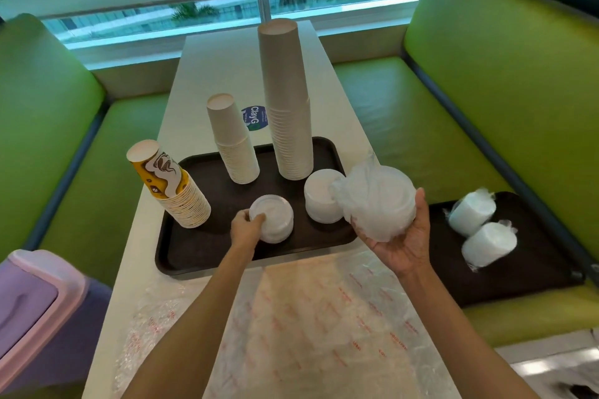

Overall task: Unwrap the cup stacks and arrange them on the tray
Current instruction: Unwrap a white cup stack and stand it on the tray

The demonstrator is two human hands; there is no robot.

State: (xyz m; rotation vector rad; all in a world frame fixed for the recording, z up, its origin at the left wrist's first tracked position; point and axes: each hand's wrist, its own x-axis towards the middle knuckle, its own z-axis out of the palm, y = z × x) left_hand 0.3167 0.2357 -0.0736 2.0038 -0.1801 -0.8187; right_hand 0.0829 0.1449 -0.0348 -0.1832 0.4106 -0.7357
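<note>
1. A purple bin with a pink lid (29, 301) stands left of the white worktop (207, 74), and green padded bench seats (405, 126) flank the worktop on both sides.
2. Clear plastic wrap with red print (324, 327) lies spread on the near worktop, between the person and the dark brown tray (207, 256).
3. On that tray stand a tall stack of plain beige paper cups (288, 100), a shorter beige cup stack (233, 146), a leaning yellow-printed cup stack (175, 188) at its left edge, and a low unwrapped white stack (321, 197).
4. The left hand (246, 230) curls its grip round a small white stack (275, 220) resting on the tray's near part.
5. The right hand (402, 243), palm up, holds a white stack in loose clear wrapping (379, 201) above the tray's right edge.
6. A second dark tray (518, 275) on the right seat carries two wrapped white stacks (473, 210) lying on their sides.
</note>
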